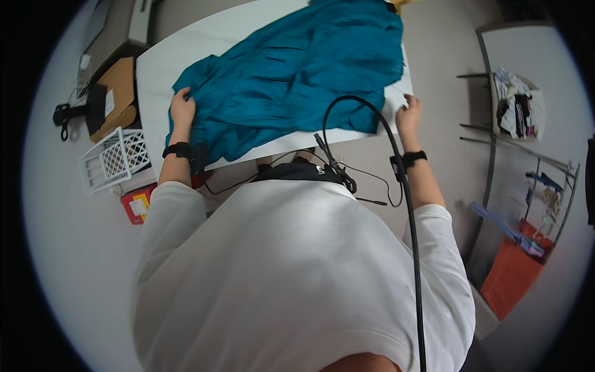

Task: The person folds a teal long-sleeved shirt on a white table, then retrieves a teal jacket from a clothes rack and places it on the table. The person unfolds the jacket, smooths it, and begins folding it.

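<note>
A large teal cloth garment (297,79), creased and partly bunched, lies across the white table (158,69). At the garment's left end, my left hand (182,109) rests on the fabric with its fingers curled; whether it pinches the cloth cannot be told. My right hand (409,116) is by the table's right edge, a short way right of the garment and apart from it. Its fingers are partly bent, and no object shows in it. Both wrists wear black straps with small devices.
A black cable (413,223) loops between my arms. To the left are a cardboard box (122,79), a white plastic basket (116,158) and a red box (135,204). On the right stand a chair with clothes (516,107) and a metal rack (565,204) with hangers.
</note>
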### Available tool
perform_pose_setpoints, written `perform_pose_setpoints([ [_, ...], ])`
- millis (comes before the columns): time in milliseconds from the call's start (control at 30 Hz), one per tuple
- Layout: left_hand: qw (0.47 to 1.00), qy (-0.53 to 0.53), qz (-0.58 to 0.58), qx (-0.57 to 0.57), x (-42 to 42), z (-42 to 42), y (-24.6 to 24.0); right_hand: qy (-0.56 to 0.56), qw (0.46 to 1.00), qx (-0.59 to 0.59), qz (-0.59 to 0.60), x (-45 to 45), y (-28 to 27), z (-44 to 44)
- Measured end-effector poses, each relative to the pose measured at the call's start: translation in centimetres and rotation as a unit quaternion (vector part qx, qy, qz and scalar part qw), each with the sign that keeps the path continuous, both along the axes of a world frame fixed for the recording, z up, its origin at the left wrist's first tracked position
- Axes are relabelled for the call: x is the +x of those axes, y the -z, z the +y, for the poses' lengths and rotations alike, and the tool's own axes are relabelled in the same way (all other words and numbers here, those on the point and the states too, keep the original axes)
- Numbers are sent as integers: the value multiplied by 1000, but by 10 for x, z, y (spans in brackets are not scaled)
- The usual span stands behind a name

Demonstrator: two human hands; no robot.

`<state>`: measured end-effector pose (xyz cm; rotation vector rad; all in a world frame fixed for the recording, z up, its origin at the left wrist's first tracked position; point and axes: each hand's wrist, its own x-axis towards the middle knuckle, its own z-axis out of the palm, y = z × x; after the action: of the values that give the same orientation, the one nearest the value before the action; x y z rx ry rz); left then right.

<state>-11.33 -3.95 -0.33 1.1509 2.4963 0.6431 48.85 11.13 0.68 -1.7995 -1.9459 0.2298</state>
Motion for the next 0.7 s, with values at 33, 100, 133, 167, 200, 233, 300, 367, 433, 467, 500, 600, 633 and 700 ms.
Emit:
perform_pose_setpoints([
  [33,994,-40,65,-83,-20,-22,-1,7,1000,-19,0,1,0,0],
  [100,965,-155,113,-179,-33,-61,7,-46,997,-53,36,-4,1,-10],
  [133,940,-212,134,-232,-39,-78,8,-63,984,-147,74,-9,3,-15],
  [167,926,-288,11,-244,-43,-92,9,-93,956,-249,124,-15,4,-19],
  [200,918,-323,-43,-227,-41,-105,12,-115,954,-260,95,-25,9,-30],
  [233,907,-337,-115,-226,-40,-113,15,-133,952,-265,72,-37,15,-42],
  [300,890,-369,-205,-176,-24,-127,25,-204,945,-248,-54,-50,23,-60],
  [367,881,-365,-279,-113,-20,-137,28,-201,933,-273,-121,-61,32,-68],
  [433,867,-353,-352,-12,-18,-147,27,-185,924,-293,-162,-67,40,-67],
  [467,855,-343,-384,58,-19,-150,26,-181,930,-290,-134,-66,41,-64],
  [500,837,-323,-420,137,-22,-153,22,-163,943,-262,-121,-63,40,-61],
  [600,902,-258,-284,200,-42,-155,0,-133,949,-285,32,-45,26,-40],
  [633,908,-242,-270,211,-47,-155,-10,-74,930,-352,77,-39,17,-27],
  [700,914,-209,-229,260,-50,-152,-34,-8,835,-429,344,-23,-8,-8],
])
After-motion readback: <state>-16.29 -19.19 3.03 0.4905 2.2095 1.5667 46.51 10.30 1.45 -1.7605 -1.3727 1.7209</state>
